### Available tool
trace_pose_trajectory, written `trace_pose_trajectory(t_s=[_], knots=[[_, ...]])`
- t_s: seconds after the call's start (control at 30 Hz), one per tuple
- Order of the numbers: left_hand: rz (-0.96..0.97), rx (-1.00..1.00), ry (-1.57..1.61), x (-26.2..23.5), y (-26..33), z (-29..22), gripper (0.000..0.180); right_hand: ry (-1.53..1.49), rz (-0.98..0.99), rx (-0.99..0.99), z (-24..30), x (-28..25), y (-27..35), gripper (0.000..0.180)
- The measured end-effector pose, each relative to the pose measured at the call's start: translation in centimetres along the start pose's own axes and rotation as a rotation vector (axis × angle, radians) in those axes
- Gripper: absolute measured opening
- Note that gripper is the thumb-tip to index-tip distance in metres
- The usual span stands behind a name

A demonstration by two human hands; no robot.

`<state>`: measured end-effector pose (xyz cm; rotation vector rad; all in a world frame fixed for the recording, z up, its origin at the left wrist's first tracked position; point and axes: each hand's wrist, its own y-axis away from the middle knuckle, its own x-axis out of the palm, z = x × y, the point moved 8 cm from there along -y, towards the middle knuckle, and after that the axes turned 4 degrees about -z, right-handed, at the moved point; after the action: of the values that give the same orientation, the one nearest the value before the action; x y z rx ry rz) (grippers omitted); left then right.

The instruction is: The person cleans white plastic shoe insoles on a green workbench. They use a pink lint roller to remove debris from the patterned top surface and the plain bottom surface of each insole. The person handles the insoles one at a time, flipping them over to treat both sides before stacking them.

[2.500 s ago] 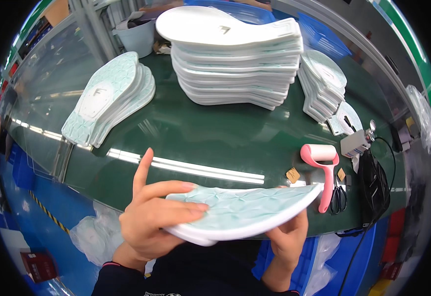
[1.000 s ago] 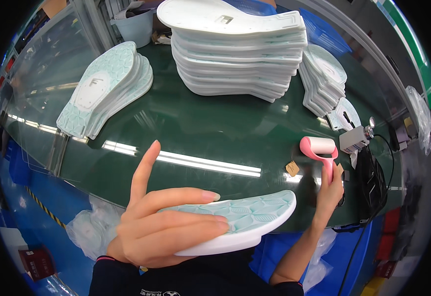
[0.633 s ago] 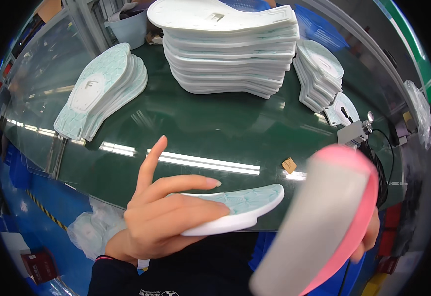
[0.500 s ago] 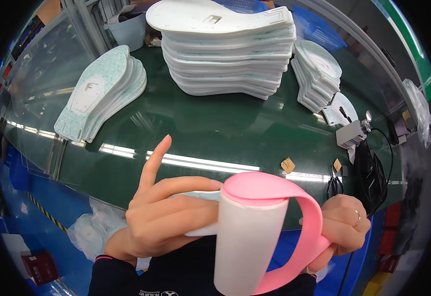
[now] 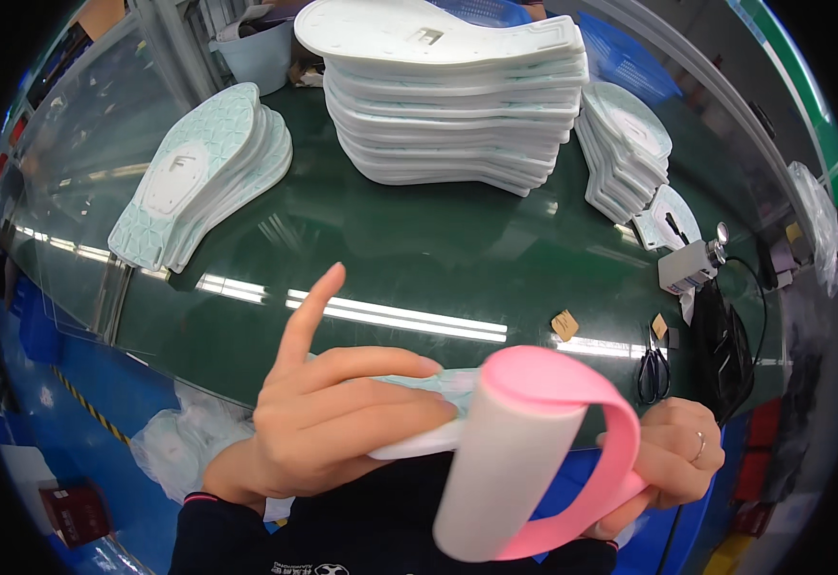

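My left hand is closed on a white and pale green shoe sole, its index finger raised clear. The sole's near side lies partly under my fingers, and the far end passes behind a lint roller. My right hand grips the pink handle of this lint roller, which has a wide white roll and a curved pink arm. The roll stands tilted in front of the sole's right part; whether the two touch is hidden.
A tall stack of soles stands on the green table. Smaller stacks lie at left and right. At right are a white bottle, dark scissors, a brown tag and a black bag.
The lint roller has moved right and tilted further, showing more of the sole. My left hand has shifted slightly right with the sole in it.
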<state>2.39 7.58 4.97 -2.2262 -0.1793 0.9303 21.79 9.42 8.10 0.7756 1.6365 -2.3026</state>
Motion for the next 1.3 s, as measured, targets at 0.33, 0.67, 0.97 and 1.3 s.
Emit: trace_pose_trajectory(t_s=[0.33,0.67,0.97,1.3], knots=[[0.158,0.026,0.195,-1.7,0.7,-0.7,0.015,0.171,-0.423,0.924,-12.6,-4.3,11.5,0.022],[0.171,0.018,0.205,-1.8,0.7,-1.2,0.012,0.511,-0.255,1.115,-16.6,-2.6,14.8,0.028],[-0.022,0.006,0.174,-1.7,1.2,-1.5,0.011,0.166,-0.466,0.754,-5.0,-0.5,8.7,0.017],[-0.027,-0.106,0.294,-0.4,1.3,-0.7,0.024,-0.916,0.145,1.042,-0.3,9.8,7.4,0.023]])
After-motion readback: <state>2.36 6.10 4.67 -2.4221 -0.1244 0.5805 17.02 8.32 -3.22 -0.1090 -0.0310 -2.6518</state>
